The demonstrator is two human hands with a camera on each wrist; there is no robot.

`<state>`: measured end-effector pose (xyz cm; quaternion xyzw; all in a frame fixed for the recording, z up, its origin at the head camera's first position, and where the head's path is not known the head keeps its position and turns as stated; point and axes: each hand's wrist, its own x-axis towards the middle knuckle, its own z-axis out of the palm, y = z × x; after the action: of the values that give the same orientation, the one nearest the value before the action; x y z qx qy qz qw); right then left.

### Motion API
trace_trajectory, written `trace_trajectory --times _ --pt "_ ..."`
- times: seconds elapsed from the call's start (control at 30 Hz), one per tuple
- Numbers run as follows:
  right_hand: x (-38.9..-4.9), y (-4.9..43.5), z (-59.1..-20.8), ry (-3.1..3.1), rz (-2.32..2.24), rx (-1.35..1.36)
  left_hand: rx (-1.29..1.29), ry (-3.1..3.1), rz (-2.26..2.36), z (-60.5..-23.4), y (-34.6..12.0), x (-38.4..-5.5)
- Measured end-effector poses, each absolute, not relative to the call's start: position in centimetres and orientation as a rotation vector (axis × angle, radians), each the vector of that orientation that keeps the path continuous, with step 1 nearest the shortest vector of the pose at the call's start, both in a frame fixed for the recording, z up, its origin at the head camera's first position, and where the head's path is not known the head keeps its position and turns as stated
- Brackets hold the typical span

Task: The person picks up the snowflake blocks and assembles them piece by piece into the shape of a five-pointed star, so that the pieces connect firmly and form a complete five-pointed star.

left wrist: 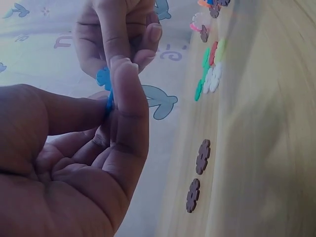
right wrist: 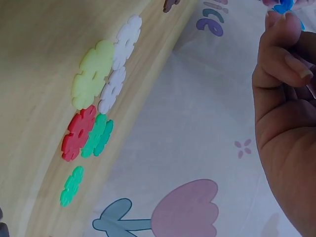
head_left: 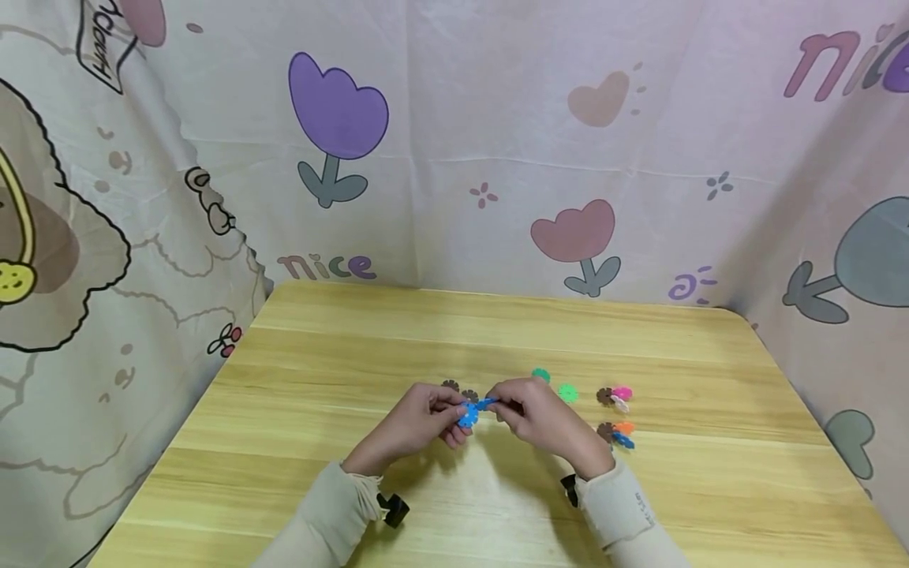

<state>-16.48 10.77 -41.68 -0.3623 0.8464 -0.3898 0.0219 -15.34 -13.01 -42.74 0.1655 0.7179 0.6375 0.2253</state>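
Over the middle of the table, my left hand (head_left: 419, 418) pinches a blue notched plastic disc (head_left: 467, 416) between thumb and fingers. Facing it, my right hand (head_left: 533, 406) pinches a second blue disc (head_left: 486, 403), seen nearly edge-on. The two discs meet at their rims; whether their notches interlock cannot be told. In the left wrist view the left hand (left wrist: 98, 163) has thumb and index finger on blue plastic (left wrist: 103, 78), partly hidden by fingers. At the top of the right wrist view, blue plastic (right wrist: 284, 6) shows at the fingertips of the right hand (right wrist: 286, 89).
Two brown discs (left wrist: 203, 156) lie behind the left hand. Green discs (head_left: 567, 392), a red disc (right wrist: 79, 133), a yellow disc (right wrist: 93, 74) and white discs (right wrist: 127, 42) lie near the right hand. Farther right are a brown-pink-white cluster (head_left: 605, 396) and a brown-orange-blue cluster (head_left: 606, 431).
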Motion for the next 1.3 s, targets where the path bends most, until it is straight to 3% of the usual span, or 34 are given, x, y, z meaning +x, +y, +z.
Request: trace_trajectory --times 0.7,0.9,1.3 --pt "-16.8 10.7 -42.5 2.627 -1.292 -1.342 0.391 1.907 1.848 -42.9 -12.2 -15.0" --pt "-16.6 10.6 -42.6 2.55 -1.362 -1.311 0.278 1.873 1.889 -42.8 -11.9 -14.8" --pt "-16.8 11.3 -41.7 2.484 -1.363 -1.16 0.292 1.837 1.916 -42.6 -11.7 -14.9"
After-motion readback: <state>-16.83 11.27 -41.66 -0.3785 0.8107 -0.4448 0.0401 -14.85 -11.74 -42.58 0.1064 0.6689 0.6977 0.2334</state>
